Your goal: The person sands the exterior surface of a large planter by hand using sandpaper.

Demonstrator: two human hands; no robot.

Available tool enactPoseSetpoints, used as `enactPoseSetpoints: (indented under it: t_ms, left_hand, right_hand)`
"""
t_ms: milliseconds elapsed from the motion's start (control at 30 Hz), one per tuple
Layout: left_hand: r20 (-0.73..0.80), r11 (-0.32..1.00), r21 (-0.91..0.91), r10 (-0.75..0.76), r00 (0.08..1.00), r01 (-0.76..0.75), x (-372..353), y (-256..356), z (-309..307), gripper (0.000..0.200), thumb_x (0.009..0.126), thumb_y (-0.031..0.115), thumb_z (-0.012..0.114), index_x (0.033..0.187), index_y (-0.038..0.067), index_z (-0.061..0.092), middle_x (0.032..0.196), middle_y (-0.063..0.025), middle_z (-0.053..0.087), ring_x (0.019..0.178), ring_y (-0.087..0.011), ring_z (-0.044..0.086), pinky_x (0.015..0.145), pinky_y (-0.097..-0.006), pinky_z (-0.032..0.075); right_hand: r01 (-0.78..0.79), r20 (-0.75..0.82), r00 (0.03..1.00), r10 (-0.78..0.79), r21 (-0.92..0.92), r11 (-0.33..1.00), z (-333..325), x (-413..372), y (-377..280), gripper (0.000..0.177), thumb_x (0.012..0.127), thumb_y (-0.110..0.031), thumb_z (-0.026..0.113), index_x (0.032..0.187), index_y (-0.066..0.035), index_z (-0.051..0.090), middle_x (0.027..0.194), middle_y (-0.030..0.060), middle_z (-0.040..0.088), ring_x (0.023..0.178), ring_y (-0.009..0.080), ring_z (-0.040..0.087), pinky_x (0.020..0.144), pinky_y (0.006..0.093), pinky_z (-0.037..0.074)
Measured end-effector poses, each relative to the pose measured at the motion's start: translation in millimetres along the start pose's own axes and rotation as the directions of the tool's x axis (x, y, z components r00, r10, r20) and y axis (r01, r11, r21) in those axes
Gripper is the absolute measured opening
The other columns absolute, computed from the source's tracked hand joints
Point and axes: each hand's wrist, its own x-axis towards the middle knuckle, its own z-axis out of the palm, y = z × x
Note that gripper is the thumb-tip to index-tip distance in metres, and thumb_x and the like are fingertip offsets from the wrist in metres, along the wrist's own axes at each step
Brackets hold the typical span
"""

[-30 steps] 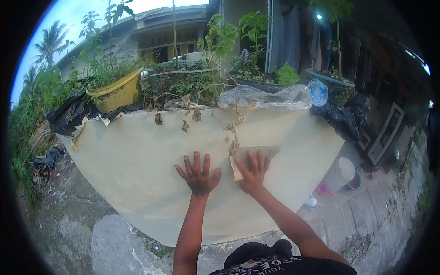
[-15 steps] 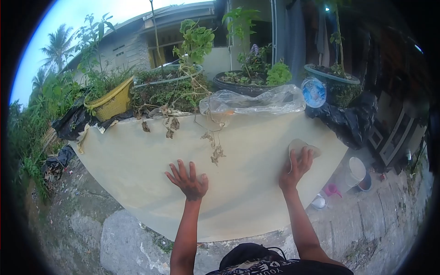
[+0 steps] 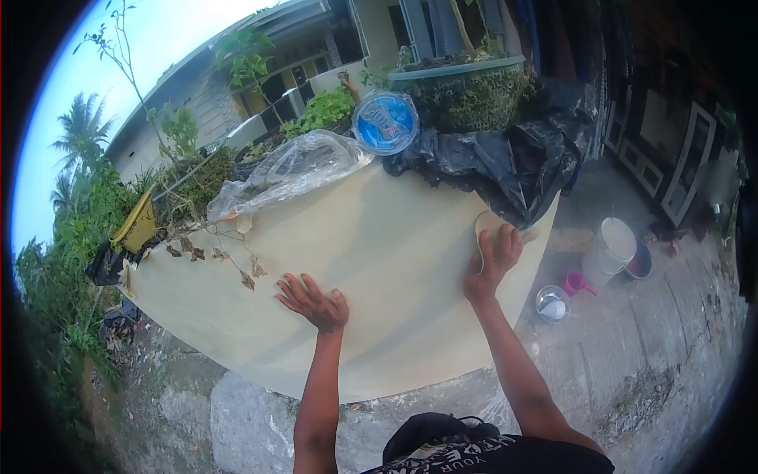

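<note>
Far out to the left of my left hand, a yellow basket planter (image 3: pixel 139 229) sits on top of the low cream wall (image 3: pixel 395 261) among green growth. From there, dry brown stems (image 3: pixel 212 251) with shrivelled leaves hang down the wall face, ending just up and left of that hand.

My left hand (image 3: pixel 313 302) lies flat on the wall face with fingers spread apart, gripping nothing. Above it, on the top edge of the wall, lies a crumpled clear plastic bag (image 3: pixel 288 170). A water bottle (image 3: pixel 385 122) with a blue label lies at the bag's right end, its round end turned toward me.

Between my two hands the wall face is bare and smooth. The hands are well apart.

My right hand (image 3: pixel 491 265) is higher up, near the wall's right end, with its fingers laid over a sandpaper sheet (image 3: pixel 483 229) and pinning it against the wall. The sheet's upper edge shows above the fingertips. Right above it a black plastic sheet (image 3: pixel 505 162) droops over the top of the wall, and I cannot tell whether the two touch. Above the plastic stands a large round planter (image 3: pixel 466 75).

To the right of my right hand, down on the concrete ground (image 3: pixel 632 371), stand a white bucket (image 3: pixel 616 243), a pink scoop (image 3: pixel 579 282) and a small clear cup (image 3: pixel 551 304).
</note>
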Motion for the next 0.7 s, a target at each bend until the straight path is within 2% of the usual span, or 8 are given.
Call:
enactPoseSetpoints:
  t_ms: [200, 267, 400, 467, 567, 600, 633, 700]
  left_hand:
    - [0.018, 1.000, 0.020, -0.017, 1.000, 0.017, -0.4, 2.3, -1.6, 0.068, 0.098, 0.035, 0.035, 0.154, -0.002, 0.024, 0.159, -0.0301, 0.019, 0.148, -0.0502, 0.014, 0.117, -0.0649, 0.005]
    - [0.023, 1.000, 0.023, -0.012, 1.000, 0.011, -0.8, -0.1, -1.4, 0.069, 0.099, 0.038, 0.034, 0.154, -0.003, 0.024, 0.159, -0.0308, 0.019, 0.148, -0.0507, 0.014, 0.117, -0.0644, 0.004]
    - [0.000, 1.000, -0.007, 0.020, 1.000, -0.020, -9.5, -18.6, -4.8, 0.069, 0.100, 0.044, 0.037, 0.155, 0.004, 0.027, 0.160, -0.0281, 0.020, 0.148, -0.0492, 0.016, 0.117, -0.0648, 0.007]
    - [0.111, 0.950, -0.031, 0.311, 0.944, -0.309, -26.3, -62.0, -10.1, 0.067, 0.099, 0.050, 0.040, 0.156, 0.015, 0.030, 0.161, -0.0224, 0.022, 0.149, -0.0466, 0.018, 0.116, -0.0674, 0.011]
    - [0.109, 0.926, 0.020, 0.373, 0.922, -0.377, -39.9, -142.9, -24.9, 0.066, 0.097, 0.054, 0.044, 0.155, 0.024, 0.032, 0.161, -0.0166, 0.025, 0.149, -0.0446, 0.019, 0.115, -0.0699, 0.014]
    - [0.052, 0.947, 0.028, 0.318, 0.947, -0.319, -43.7, -166.4, -25.3, 0.069, 0.096, 0.059, 0.044, 0.155, 0.024, 0.033, 0.160, -0.0148, 0.027, 0.149, -0.0446, 0.019, 0.115, -0.0705, 0.012]
    - [0.035, 0.951, 0.029, 0.308, 0.951, -0.309, -48.8, -179.8, -22.8, 0.069, 0.096, 0.059, 0.044, 0.155, 0.024, 0.033, 0.160, -0.0148, 0.027, 0.149, -0.0446, 0.019, 0.115, -0.0705, 0.012]
    - [0.003, 0.980, -0.012, 0.201, 0.980, -0.200, -65.6, -199.6, -19.3, 0.072, 0.094, 0.063, 0.042, 0.154, 0.024, 0.034, 0.160, -0.0142, 0.027, 0.149, -0.0443, 0.019, 0.116, -0.0696, 0.011]
  right_hand:
    - [0.008, 0.143, 0.990, -0.002, -0.044, 0.999, -9.7, -66.0, 17.5, 0.052, 0.088, -0.016, 0.058, 0.140, -0.018, 0.054, 0.154, 0.0187, 0.035, 0.147, 0.0445, 0.022, 0.116, 0.0625, 0.013]
    - [-0.013, 0.102, 0.995, 0.007, 0.052, 0.999, -15.8, -53.9, 11.2, 0.054, 0.090, -0.016, 0.054, 0.144, -0.015, 0.048, 0.154, 0.0186, 0.035, 0.147, 0.0444, 0.022, 0.116, 0.0620, 0.013]
    - [-0.047, 0.020, 0.999, 0.047, 0.007, 0.999, -2.0, -28.6, -0.8, 0.056, 0.092, -0.015, 0.049, 0.148, -0.012, 0.043, 0.155, 0.0190, 0.033, 0.147, 0.0450, 0.021, 0.116, 0.0630, 0.013]
    - [-0.122, -0.070, 0.991, 0.116, -0.093, 0.988, 6.5, -13.8, -7.5, 0.054, 0.097, -0.016, 0.043, 0.151, -0.011, 0.039, 0.158, 0.0207, 0.029, 0.148, 0.0447, 0.020, 0.116, 0.0618, 0.012]
    - [-0.181, -0.089, 0.981, 0.171, -0.112, 0.977, 13.6, -9.7, -17.2, 0.053, 0.101, -0.018, 0.040, 0.154, -0.010, 0.035, 0.159, 0.0225, 0.024, 0.149, 0.0433, 0.018, 0.118, 0.0592, 0.011]
    - [-0.240, -0.171, 0.954, 0.248, 0.066, 0.968, 23.0, -10.6, -24.9, 0.051, 0.104, -0.019, 0.037, 0.154, -0.009, 0.034, 0.160, 0.0226, 0.022, 0.150, 0.0409, 0.017, 0.119, 0.0564, 0.011]
    - [-0.223, -0.180, 0.956, 0.231, 0.067, 0.973, 33.4, -6.9, -40.9, 0.051, 0.104, -0.019, 0.037, 0.154, -0.009, 0.034, 0.160, 0.0226, 0.022, 0.150, 0.0409, 0.017, 0.119, 0.0564, 0.011]
    - [-0.303, -0.223, 0.893, 0.391, 0.344, 0.889, 46.3, -6.8, -86.2, 0.051, 0.104, -0.020, 0.037, 0.154, -0.008, 0.034, 0.161, 0.0235, 0.022, 0.150, 0.0405, 0.019, 0.119, 0.0564, 0.011]
